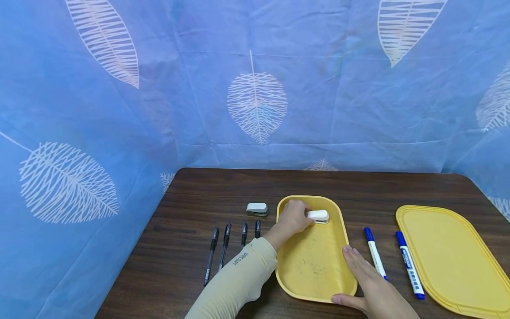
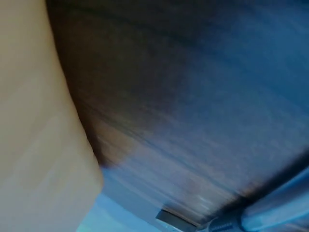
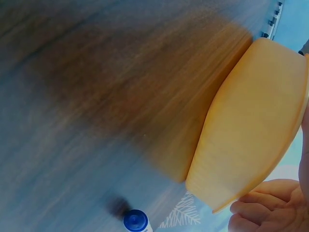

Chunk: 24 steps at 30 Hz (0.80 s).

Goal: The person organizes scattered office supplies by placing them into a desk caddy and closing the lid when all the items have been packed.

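In the head view my left hand (image 1: 294, 217) reaches into a yellow plastic box (image 1: 314, 274) and pinches a white stapler (image 1: 318, 215) near its far end. My right hand (image 1: 372, 283) rests at the box's near right corner, fingers extended along the right rim and thumb at the near rim. The right wrist view shows the box's outer wall (image 3: 251, 116) with fingers (image 3: 265, 205) at its rim. A second white stapler (image 1: 256, 209) sits on the table left of the box. The left wrist view is mostly sleeve (image 2: 43, 125) and dark table.
Several black pens (image 1: 211, 257) lie left of the box, partly behind the left sleeve. Two blue-capped white markers, one nearer the box (image 1: 375, 252) and one further right (image 1: 410, 266), lie beside a yellow lid (image 1: 458, 257). A blue leaf-print cloth (image 1: 318, 97) hangs behind the table.
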Motion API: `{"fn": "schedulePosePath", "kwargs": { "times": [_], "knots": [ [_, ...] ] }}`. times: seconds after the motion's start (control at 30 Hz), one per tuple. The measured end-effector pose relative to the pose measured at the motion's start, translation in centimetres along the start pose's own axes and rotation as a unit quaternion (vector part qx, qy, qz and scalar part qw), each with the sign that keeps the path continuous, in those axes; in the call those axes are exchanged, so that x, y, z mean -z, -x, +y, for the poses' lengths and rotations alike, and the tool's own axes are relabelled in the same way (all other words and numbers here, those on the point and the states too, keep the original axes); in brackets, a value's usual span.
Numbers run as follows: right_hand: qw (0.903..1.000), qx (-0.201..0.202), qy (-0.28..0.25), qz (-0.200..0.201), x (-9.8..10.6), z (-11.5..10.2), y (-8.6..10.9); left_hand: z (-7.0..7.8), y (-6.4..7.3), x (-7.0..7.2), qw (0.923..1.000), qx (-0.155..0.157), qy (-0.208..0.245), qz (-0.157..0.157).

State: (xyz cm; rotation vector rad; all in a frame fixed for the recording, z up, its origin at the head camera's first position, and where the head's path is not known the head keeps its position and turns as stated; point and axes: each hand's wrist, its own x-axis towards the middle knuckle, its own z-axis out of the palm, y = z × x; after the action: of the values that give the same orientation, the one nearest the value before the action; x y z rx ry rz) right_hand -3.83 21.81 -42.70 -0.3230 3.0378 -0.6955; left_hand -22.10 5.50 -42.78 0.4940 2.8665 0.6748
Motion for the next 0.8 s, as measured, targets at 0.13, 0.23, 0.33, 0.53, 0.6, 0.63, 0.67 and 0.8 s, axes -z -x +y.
{"fn": "schedulePosePath", "kwargs": {
  "times": [0.13,0.23,0.33,0.53,0.6,0.63,0.67,0.8],
  "knots": [
    [1.0000,0.002,0.003,0.004,-0.1,-0.1,0.1,0.0,0.2,0.2,0.9999,-0.005,0.002,0.009],
    [0.9999,-0.001,0.010,0.003,-0.1,-0.2,0.2,0.0,0.4,0.4,0.9998,-0.012,-0.001,0.016],
    [0.9999,-0.003,0.010,0.001,-0.2,-0.3,0.2,0.0,0.5,0.7,0.9997,-0.016,0.004,0.017],
    [0.9999,-0.005,0.011,0.001,-0.2,-0.7,0.4,-0.2,0.9,1.4,0.9996,-0.024,0.004,0.017],
    [0.9999,-0.006,0.013,0.000,-0.3,-0.9,0.4,-0.2,1.0,1.7,0.9996,-0.019,0.007,0.019],
    [0.9999,-0.006,0.013,-0.001,-0.3,-0.9,0.4,-0.3,1.1,1.8,0.9996,-0.015,0.011,0.020],
    [0.9999,-0.008,0.013,-0.003,-0.3,-1.0,0.5,-0.3,1.2,1.9,0.9997,-0.011,0.014,0.020],
    [0.9997,-0.016,0.006,-0.015,-0.2,-1.2,0.6,-0.5,1.3,2.2,0.9995,-0.009,0.025,0.019]
  ]
}}
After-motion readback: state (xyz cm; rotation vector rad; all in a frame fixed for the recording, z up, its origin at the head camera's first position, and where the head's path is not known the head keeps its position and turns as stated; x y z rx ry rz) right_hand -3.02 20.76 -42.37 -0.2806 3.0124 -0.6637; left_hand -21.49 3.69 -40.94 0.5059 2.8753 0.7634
